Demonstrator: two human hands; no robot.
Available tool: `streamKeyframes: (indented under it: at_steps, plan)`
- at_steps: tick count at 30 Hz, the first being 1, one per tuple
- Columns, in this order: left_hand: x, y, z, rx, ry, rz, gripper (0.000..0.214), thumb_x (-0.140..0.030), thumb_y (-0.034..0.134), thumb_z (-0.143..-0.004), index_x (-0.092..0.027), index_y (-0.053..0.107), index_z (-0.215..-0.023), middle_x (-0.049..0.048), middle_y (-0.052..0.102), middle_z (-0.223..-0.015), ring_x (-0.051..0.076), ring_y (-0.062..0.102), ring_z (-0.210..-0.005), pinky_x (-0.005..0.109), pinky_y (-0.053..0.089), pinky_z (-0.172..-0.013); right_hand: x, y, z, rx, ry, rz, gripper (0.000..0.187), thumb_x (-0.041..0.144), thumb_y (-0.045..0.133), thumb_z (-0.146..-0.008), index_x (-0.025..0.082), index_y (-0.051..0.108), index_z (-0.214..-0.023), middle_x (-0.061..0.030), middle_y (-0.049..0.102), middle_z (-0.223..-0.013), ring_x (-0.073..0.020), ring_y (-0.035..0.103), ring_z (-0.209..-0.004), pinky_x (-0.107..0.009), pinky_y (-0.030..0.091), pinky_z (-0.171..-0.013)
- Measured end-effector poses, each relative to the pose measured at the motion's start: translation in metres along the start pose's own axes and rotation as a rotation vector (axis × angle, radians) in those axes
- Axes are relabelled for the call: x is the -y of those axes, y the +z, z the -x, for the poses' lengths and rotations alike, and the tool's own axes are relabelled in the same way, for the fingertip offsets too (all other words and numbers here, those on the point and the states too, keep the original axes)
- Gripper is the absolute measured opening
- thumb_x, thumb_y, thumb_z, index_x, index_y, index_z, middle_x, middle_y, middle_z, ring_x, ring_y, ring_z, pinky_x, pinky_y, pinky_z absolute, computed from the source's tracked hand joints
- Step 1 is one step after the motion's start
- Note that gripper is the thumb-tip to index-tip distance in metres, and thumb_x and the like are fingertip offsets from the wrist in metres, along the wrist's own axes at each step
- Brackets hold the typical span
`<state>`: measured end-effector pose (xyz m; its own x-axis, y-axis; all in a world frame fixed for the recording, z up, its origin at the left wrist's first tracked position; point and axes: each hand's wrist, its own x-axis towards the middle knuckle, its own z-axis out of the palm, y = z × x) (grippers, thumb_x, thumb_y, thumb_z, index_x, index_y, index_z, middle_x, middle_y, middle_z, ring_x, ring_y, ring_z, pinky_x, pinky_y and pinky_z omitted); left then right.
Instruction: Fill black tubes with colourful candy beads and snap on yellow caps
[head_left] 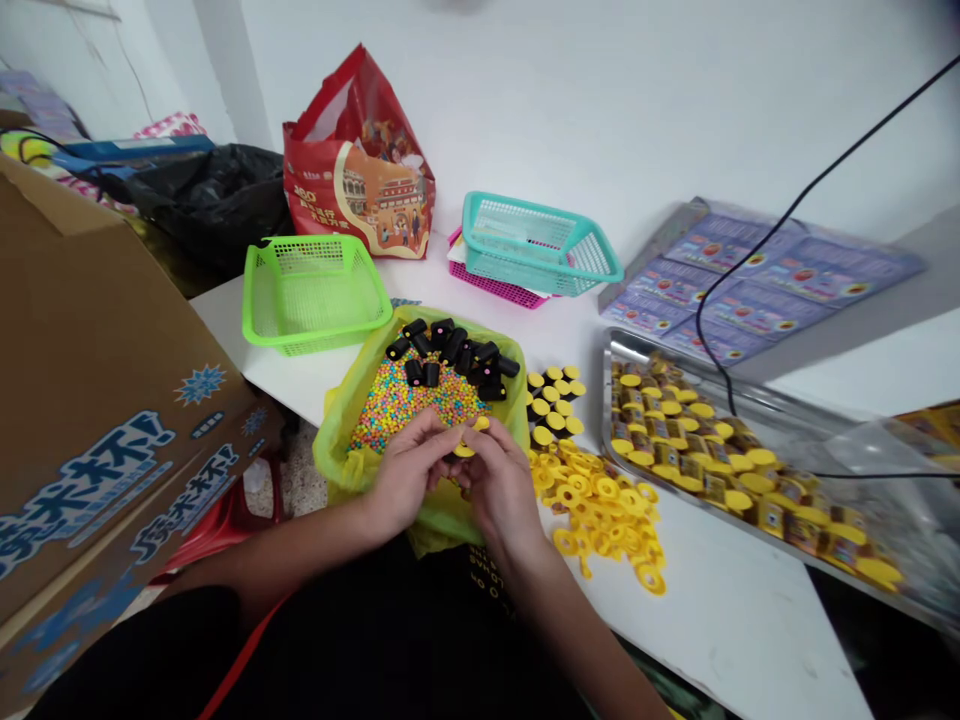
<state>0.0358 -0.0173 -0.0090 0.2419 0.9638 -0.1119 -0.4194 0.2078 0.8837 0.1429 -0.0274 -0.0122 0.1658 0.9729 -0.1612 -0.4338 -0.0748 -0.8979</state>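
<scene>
My left hand (409, 470) and my right hand (504, 478) meet over the near edge of a bin lined with a yellow plastic bag (330, 455). Their fingers are closed around a small yellow plastic ring (471, 440), partly covered by the fingertips; whether anything else is in them is hidden. Small multicoloured beads or candies (390, 400) fill the bin. Several black cylinders (454, 345) lie on top of them toward the back. Right of the bin is a heap of yellow plastic rings (600, 505). Beyond it stand black cylinders with yellow lids (555, 405).
A metal tray (609, 400) of yellow-lidded containers lies at the right. Behind are a green basket (319, 325), a teal basket (544, 270) over a pink one, a red bag (315, 200) and purple boxes (720, 290). A cardboard box (97, 380) stands left; a black cable (795, 205) hangs right.
</scene>
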Motion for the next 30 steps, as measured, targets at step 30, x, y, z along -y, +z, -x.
streamKeyframes:
  at_steps: [30]
  plan:
    - [0.004,-0.004,-0.004,0.030,-0.079,0.030,0.044,-0.057,0.073,-0.082,-0.020,0.049,-0.075,-0.0077,0.049,-0.056,0.006,0.042,-0.042,0.019,0.032,-0.039,0.001,-0.029,-0.004,0.140,-0.959,1.047,0.041,0.026,0.057,-0.098,0.026,0.057,-0.140,-0.0107,0.068,-0.104,-0.0240,0.065,-0.090,-0.040,0.058,-0.079]
